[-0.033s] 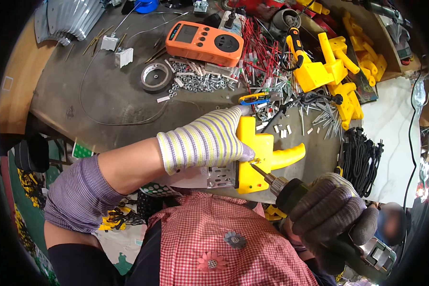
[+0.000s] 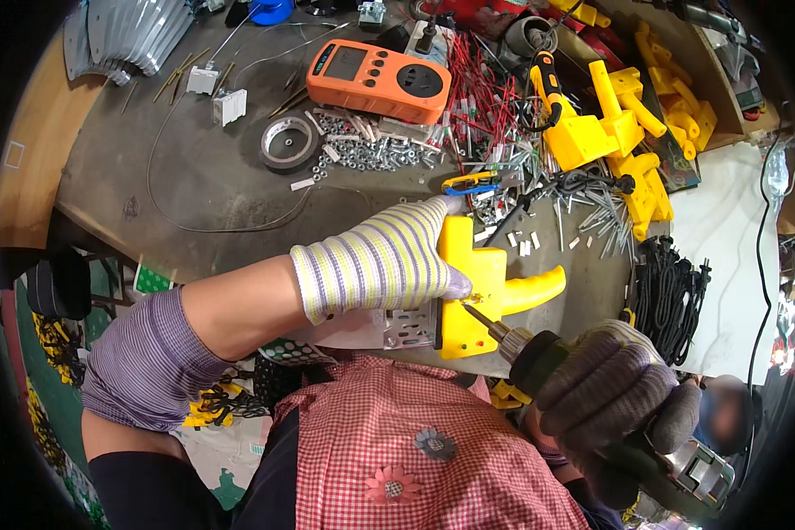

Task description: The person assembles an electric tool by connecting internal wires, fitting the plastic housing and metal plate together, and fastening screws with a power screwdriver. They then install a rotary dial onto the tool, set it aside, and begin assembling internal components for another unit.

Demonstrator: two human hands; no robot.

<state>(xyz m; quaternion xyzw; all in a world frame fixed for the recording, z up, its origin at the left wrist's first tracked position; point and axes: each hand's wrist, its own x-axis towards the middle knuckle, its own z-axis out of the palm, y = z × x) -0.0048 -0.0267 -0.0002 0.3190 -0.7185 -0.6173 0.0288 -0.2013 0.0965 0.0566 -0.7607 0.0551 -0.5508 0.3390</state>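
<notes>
Grey steel covers the bench (image 2: 194,177), the largest thing in view, littered toward its far edge with an orange meter (image 2: 378,79), a heap of nuts and bolts (image 2: 375,152), red wires (image 2: 481,88) and a stack of yellow plastic parts (image 2: 623,132). At the near edge sits 1 yellow plastic housing (image 2: 473,291) with a handle pointing right, fixed beside a small metal bracket (image 2: 406,329). The left hand (image 2: 380,265), in a striped glove, is pressed down over the housing's left side, clamping it to the bench. The right hand (image 2: 614,397), in a grey glove, is clenched around a power screwdriver (image 2: 539,353) whose bit meets a small screw (image 2: 468,300) on the housing's face.

The bit stands at a slant, so I judge it could slip off the screw and gouge the plastic or jab the left fingertips (image 2: 455,284) just beside it. If the left hand's pressure eases, the housing might twist.

The screw head is too small to read, the driver's rear is cut off by the dark rim, and the glove hides the housing's left edge.
</notes>
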